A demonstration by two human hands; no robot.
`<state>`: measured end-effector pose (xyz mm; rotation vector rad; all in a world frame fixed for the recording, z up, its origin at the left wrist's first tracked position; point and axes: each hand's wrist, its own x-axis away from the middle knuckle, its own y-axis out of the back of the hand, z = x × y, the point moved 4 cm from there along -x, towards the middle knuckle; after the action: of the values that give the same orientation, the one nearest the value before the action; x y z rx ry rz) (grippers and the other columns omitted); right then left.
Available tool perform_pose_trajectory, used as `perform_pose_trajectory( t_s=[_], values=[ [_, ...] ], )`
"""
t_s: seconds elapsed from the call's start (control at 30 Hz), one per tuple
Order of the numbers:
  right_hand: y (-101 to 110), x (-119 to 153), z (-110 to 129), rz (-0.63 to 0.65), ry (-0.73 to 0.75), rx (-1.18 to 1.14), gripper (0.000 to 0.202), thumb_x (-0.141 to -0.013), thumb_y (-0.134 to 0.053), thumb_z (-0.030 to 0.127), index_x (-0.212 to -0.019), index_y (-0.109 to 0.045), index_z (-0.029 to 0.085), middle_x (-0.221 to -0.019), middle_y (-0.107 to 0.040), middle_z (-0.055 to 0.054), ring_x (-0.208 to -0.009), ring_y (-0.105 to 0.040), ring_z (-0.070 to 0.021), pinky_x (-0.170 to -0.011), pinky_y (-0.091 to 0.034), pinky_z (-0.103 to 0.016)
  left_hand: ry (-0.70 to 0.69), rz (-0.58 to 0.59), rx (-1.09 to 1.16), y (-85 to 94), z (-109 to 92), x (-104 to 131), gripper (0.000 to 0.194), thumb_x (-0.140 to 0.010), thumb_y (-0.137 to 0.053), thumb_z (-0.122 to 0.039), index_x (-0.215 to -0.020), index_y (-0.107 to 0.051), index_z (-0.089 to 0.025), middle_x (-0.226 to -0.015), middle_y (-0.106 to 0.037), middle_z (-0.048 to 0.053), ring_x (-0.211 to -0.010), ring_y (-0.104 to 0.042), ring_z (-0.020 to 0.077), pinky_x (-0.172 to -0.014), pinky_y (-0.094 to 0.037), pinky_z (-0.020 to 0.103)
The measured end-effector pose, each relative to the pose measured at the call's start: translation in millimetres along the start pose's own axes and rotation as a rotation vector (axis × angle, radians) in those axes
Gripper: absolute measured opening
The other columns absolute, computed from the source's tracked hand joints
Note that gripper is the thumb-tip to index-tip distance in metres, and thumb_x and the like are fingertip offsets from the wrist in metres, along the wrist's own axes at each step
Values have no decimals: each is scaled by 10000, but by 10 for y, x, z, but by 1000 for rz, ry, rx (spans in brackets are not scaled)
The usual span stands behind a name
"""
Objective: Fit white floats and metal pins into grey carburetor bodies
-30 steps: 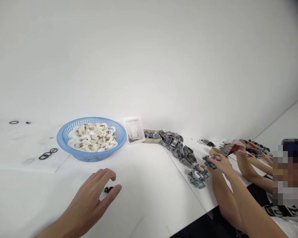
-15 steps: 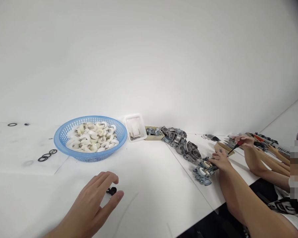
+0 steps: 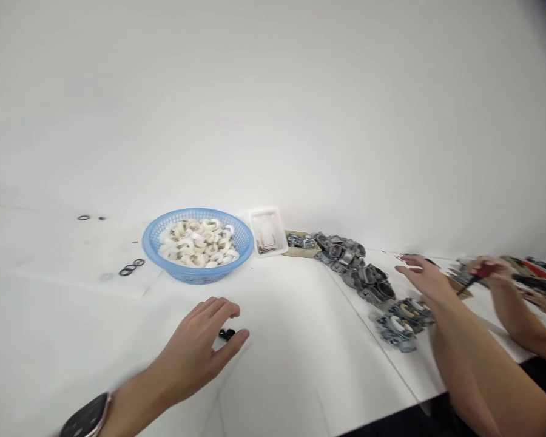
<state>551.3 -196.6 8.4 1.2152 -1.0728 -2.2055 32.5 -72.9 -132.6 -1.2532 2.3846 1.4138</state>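
My left hand point(image 3: 204, 337), a watch on its wrist, hovers low over the white table with fingers curved and thumb apart. A few small black parts point(image 3: 227, 334) show in the gap between thumb and fingers; the hand does not grip them. On the right, my right hand point(image 3: 421, 276) is stretched out above the table, fingers apart, with nothing visible in it. It is nearest to a row of grey metal ring-shaped castings point(image 3: 368, 280) and a cluster of metal parts with white rings inside point(image 3: 398, 328). My right forearm crosses in front of another person's arm.
A blue basket point(image 3: 150, 246) holds many white curved pieces. Beside it are a white tray point(image 3: 279, 233) with thin metal pins and a cardboard box point(image 3: 300, 252) of metal parts. Black rings point(image 3: 127, 269) lie left. A co-worker's hand point(image 3: 495, 273) holds a red-handled screwdriver point(image 3: 482, 272).
The view has turned left, shifting everything rightward. My right hand has risen off the metal parts and its fingers have spread. My left hand keeps its pose beside the black parts.
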Motion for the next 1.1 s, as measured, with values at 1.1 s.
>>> perform_pose_trajectory(
  t_s=[1.1],
  values=[
    [-1716, 2175, 2915, 607, 901, -624, 259, -881, -587, 104, -1081, -656, 253, -952, -716, -51, -829, -620, -246, -745, -525, -405, -90, 189, -260, -33, 52, -83, 293, -886, -474, -73, -1129, -570, -204, -914, -655, 23, -821, -595, 200, -768, -470, 339]
  ],
)
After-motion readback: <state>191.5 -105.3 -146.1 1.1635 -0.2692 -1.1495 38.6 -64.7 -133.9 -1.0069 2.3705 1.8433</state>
